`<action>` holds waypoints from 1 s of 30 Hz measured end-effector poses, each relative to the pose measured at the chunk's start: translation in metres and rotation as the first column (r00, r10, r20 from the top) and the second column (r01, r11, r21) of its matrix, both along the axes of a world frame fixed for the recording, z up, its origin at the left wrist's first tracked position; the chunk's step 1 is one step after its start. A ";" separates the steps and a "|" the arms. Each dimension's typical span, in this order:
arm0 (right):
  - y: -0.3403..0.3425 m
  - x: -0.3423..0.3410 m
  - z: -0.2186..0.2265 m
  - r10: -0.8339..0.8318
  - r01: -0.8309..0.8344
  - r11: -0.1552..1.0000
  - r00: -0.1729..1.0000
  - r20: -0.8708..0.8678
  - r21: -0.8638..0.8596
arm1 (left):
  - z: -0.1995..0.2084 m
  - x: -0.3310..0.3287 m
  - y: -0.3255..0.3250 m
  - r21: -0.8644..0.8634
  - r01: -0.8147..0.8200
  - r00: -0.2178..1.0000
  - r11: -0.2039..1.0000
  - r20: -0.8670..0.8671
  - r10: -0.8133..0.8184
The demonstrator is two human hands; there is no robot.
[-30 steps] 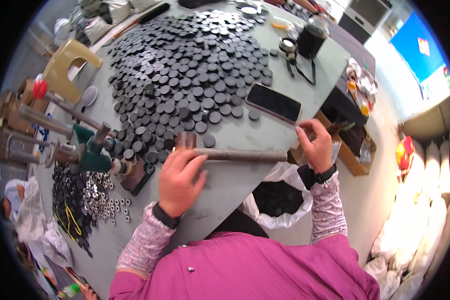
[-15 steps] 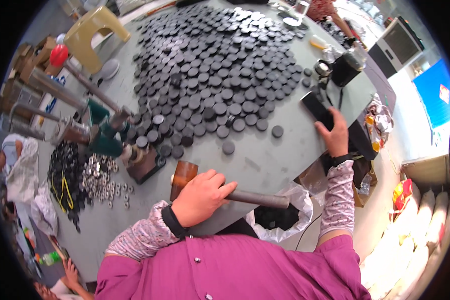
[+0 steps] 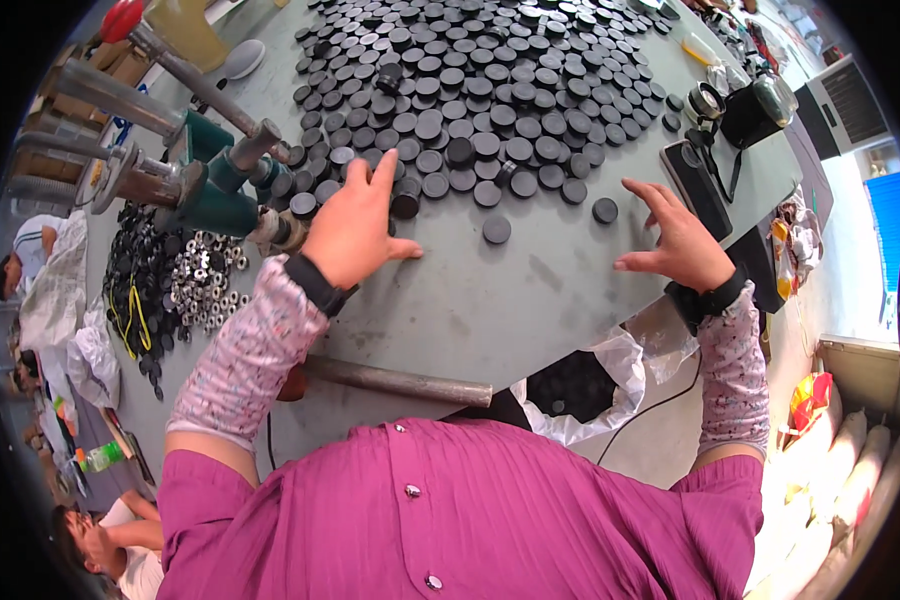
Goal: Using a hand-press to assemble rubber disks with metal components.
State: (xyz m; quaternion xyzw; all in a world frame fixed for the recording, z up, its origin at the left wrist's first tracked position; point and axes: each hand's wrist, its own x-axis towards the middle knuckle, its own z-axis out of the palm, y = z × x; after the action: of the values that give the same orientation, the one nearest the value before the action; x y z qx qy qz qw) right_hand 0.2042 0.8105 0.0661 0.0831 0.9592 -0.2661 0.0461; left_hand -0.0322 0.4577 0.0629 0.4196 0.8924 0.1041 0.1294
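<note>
My left hand (image 3: pixel 355 225) is over the near left edge of a wide spread of black round discs (image 3: pixel 450 130), fingers apart, nothing held. Off to the right, my right hand (image 3: pixel 682 245) also has its fingers spread above the bare grey table (image 3: pixel 490 310), holding nothing. A single disc (image 3: pixel 496 229) lies between the hands, and another disc (image 3: pixel 605 210) is close to my right fingertips. Behind that hand lies a black phone (image 3: pixel 697 190). A mallet with a long grey handle (image 3: pixel 400 378) rests at the table's near edge, its head mostly hidden under my left forearm.
A green lever press (image 3: pixel 210 190) with a red knob (image 3: pixel 122 18) stands at the left. Beside it are small metal rings (image 3: pixel 205 275) and a heap of black parts (image 3: pixel 135 250). A white-lined bin (image 3: pixel 570 390) holding dark pieces is below the near edge. A dark jar (image 3: pixel 760 112) stands far right.
My left hand has let go of the mallet, now lying at the near edge, and moved up to the discs. My right hand has left the phone, which sits farther right in view.
</note>
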 end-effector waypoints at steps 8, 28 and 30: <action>-0.009 -0.072 -0.026 -0.120 0.121 0.991 0.992 -0.036 0.050 | -0.027 0.006 0.088 0.161 0.009 1.000 0.987 0.018 -0.012; -0.044 0.007 -0.019 -0.018 -0.017 0.989 0.972 -0.235 -0.146 | -0.031 0.095 0.094 0.448 0.208 0.944 0.869 0.142 -0.299; -0.038 0.030 -0.012 -0.134 0.115 0.980 0.985 -0.112 -0.165 | -0.017 0.085 0.073 0.338 0.240 0.950 0.910 0.112 -0.292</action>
State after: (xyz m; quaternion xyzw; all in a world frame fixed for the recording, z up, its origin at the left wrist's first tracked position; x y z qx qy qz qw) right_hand 0.2337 0.7723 0.0539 0.1226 0.9290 -0.3483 -0.0232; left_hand 0.0525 0.5307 0.0460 0.5433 0.7845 0.2621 0.1439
